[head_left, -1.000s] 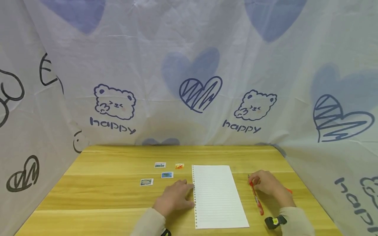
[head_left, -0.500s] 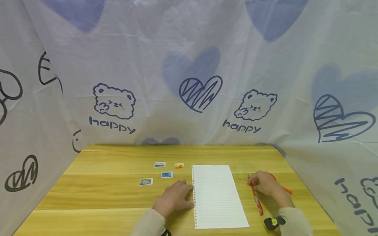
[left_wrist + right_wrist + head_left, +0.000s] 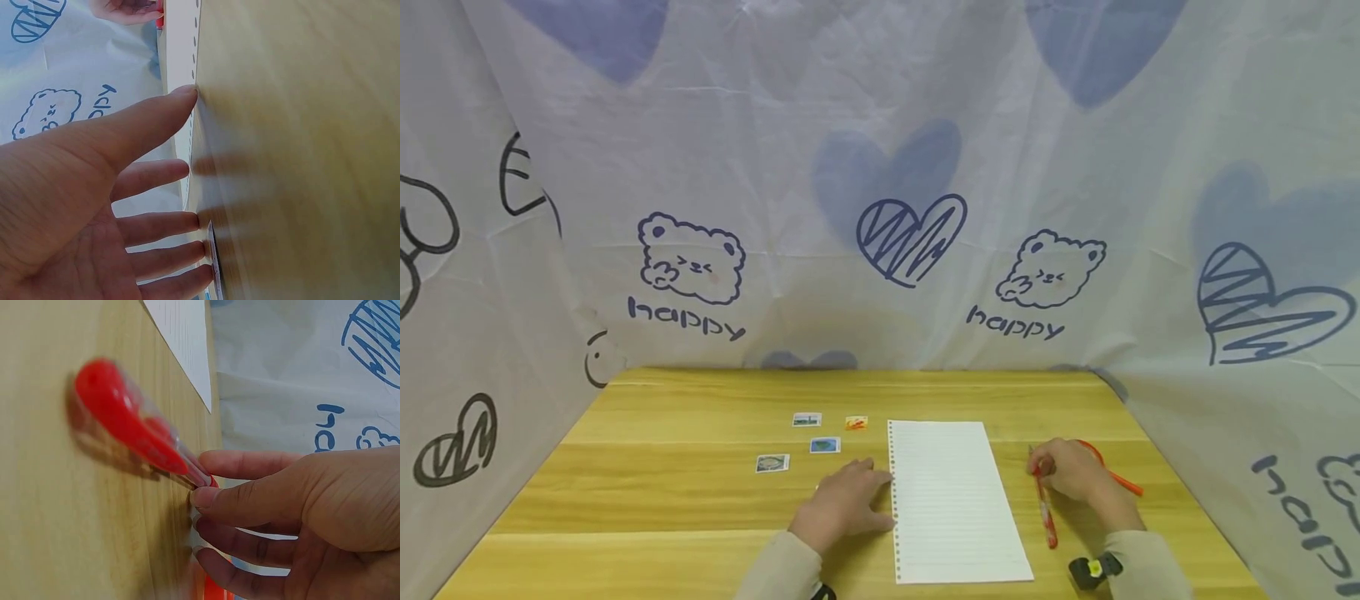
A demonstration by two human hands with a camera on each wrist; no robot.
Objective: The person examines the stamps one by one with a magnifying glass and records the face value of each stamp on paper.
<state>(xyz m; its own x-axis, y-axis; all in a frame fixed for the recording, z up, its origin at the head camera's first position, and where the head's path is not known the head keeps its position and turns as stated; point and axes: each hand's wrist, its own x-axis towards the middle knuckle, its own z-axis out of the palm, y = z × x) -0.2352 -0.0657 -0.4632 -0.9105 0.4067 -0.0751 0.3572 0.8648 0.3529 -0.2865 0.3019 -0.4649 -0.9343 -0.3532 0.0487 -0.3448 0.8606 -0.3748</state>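
Note:
In the head view my right hand (image 3: 1071,471) pinches a red pen (image 3: 1047,512) near its far end, right of the lined sheet. The right wrist view shows thumb and index finger on the pen (image 3: 134,419), which has a clear barrel and a red clip end raised off the table. My left hand (image 3: 846,504) lies at the punched left edge of the sheet of paper (image 3: 958,500). Its thumb and index finger touch that edge, fingers spread and fairly straight. In the left wrist view a thin flat piece (image 3: 214,259) lies by the outer fingertips.
Several small stamps (image 3: 825,445) lie left of the sheet. Behind the right hand is a curved orange-red object (image 3: 1123,482), partly hidden, its kind unclear. The wooden table (image 3: 625,467) ends at a hanging printed cloth (image 3: 797,275) on the back and sides.
The pen's near end has swung slightly left. My right hand has shifted a little toward me, uncovering more of the orange-red object. The left hand and sheet stay put.

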